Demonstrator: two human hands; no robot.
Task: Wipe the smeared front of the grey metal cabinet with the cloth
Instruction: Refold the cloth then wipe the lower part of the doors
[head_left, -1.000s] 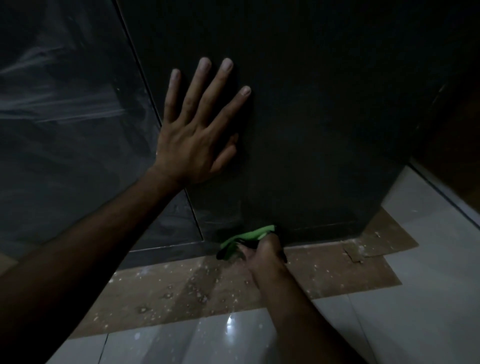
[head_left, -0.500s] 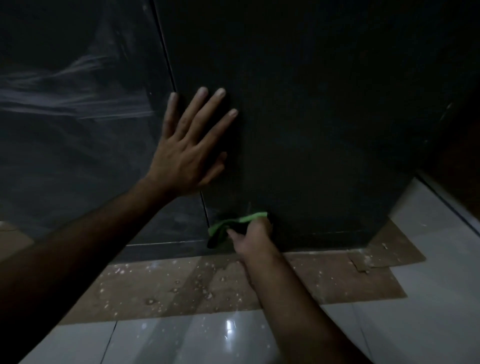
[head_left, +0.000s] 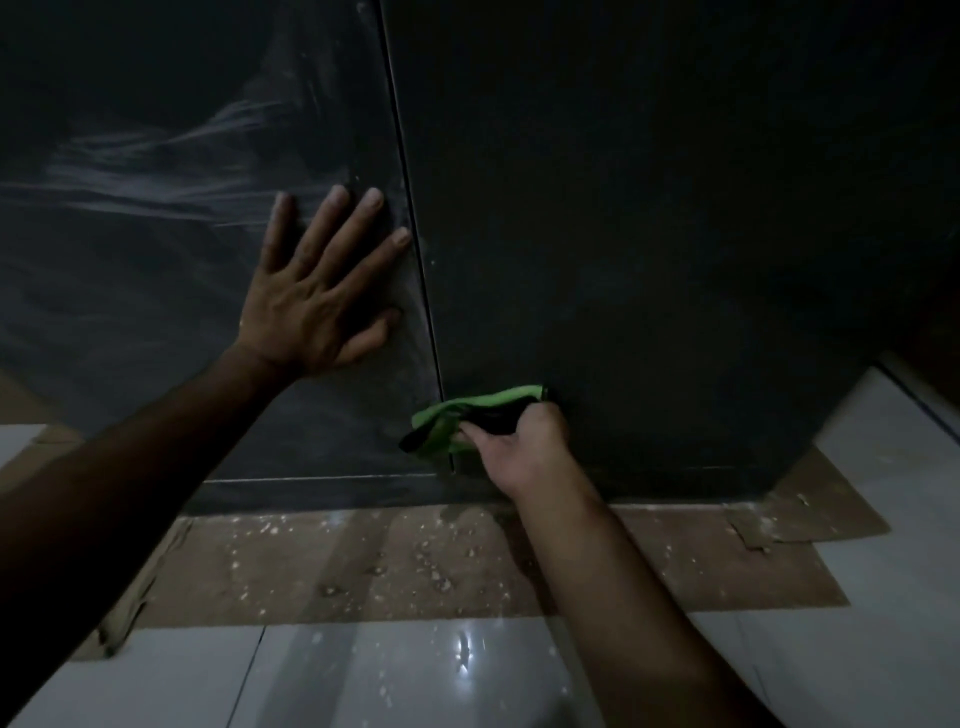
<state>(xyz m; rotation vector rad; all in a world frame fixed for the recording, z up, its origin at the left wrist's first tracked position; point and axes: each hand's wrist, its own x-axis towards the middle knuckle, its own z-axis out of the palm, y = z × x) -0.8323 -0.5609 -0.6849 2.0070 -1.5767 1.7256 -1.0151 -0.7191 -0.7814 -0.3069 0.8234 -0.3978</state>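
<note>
The left hand (head_left: 317, 306) lay flat on the grey metal cabinet (head_left: 649, 234), left of centre in the frame, its fingers (head_left: 332, 208) spread wide and straight, holding nothing. It rested on the left door, just beside the vertical seam (head_left: 415, 260). Pale smears (head_left: 156, 171) streaked that door across the upper left. Low in the middle of the frame the right hand (head_left: 524, 447) gripped a bunched green cloth (head_left: 467, 415), fingers curled round it and pressing it against the cabinet's foot, right at the bottom of the seam.

What could go wrong: the cloth was wadded small, so I judged it might only push the smears about rather than lift them. The bracing palm could itself leave fresh marks on the door. Grit from the speckled brown cardboard (head_left: 415, 561) on the tiled floor (head_left: 363, 675) might be picked up so low down and scratch the metal.

The light was very dim. The right door read as near black, so any smears there could not be made out. The cabinet's top ran out of frame, and the right fingertips were hidden behind the cloth
</note>
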